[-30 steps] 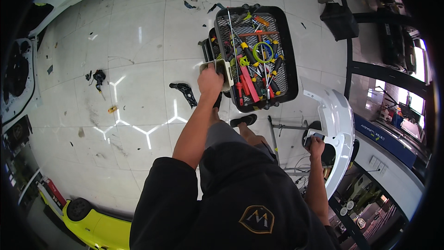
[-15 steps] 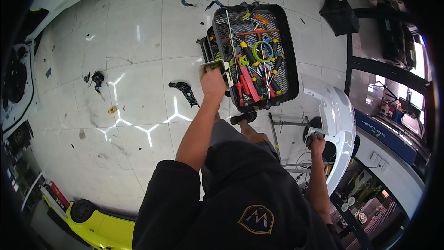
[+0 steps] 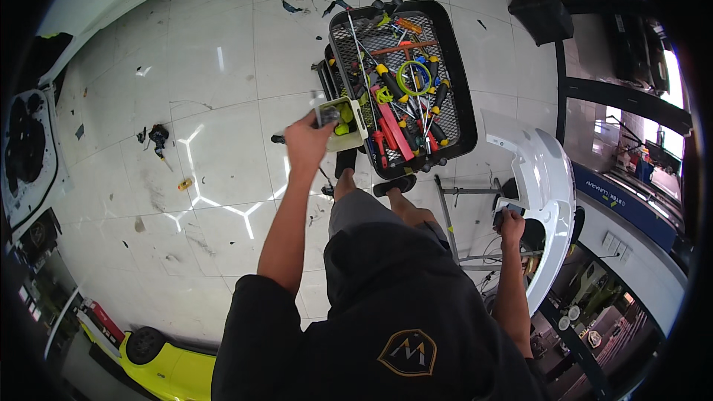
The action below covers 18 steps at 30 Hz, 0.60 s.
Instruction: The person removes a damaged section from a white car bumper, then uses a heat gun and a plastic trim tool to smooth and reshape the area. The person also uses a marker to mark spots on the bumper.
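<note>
My left hand (image 3: 308,141) is closed at the left rim of a cream bin (image 3: 347,139). Its fingers grip a small clear-grey piece (image 3: 327,114), whose kind is too small to tell. Yellow-green pieces (image 3: 344,113) lie inside the bin. That bin hangs on the left side of a black mesh-bottomed tool tray (image 3: 466,96), which is full of screwdrivers, pliers and a green ring (image 3: 414,78). Over on the right, my right hand (image 3: 511,226) is closed around a small dark grey object (image 3: 501,214) beside the white car bumper (image 3: 553,178).
The bumper rests on a metal stand (image 3: 445,215) with cables beneath. Torn black scraps (image 3: 291,7) and a black cable part (image 3: 157,137) lie on the tiled floor. A black box (image 3: 541,22) stands at the far right. A yellow-green car (image 3: 171,367) is at lower left.
My left hand has come up out of the cream bin and moved left, now with the clear-grey piece in its fingers. The right hand stays by the bumper, holding the same dark object.
</note>
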### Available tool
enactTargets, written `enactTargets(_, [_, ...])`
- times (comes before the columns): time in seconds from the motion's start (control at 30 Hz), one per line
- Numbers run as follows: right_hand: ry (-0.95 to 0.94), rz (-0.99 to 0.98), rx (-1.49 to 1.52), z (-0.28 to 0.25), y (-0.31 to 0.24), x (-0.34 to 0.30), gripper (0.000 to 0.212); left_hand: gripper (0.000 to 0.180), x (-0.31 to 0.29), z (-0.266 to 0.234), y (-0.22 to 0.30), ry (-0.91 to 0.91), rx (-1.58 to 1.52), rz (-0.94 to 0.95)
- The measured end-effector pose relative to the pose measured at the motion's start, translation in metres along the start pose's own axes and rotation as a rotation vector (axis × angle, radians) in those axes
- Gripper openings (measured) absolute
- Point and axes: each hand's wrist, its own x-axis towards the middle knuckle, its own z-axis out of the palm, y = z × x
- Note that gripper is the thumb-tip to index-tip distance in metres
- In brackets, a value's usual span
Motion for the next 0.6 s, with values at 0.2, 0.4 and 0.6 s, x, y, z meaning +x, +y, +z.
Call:
enactTargets(0.2, [-0.027, -0.002, -0.017, 0.002, -0.012, -0.004, 0.036, 0.035, 0.006, -0.044, -0.021, 0.13, -0.228, -0.145])
enactTargets(0.4, [0.001, 0.022, -0.015, 0.002, -0.013, -0.01, 0.034, 0.035, -0.003, -0.03, -0.017, 0.189, -0.412, -0.091])
enactTargets(0.6, [-0.007, 0.027, -0.043, 0.002, -0.016, -0.005, 0.033, 0.039, -0.014, 0.026, -0.04, 0.11, -0.3, 0.049])
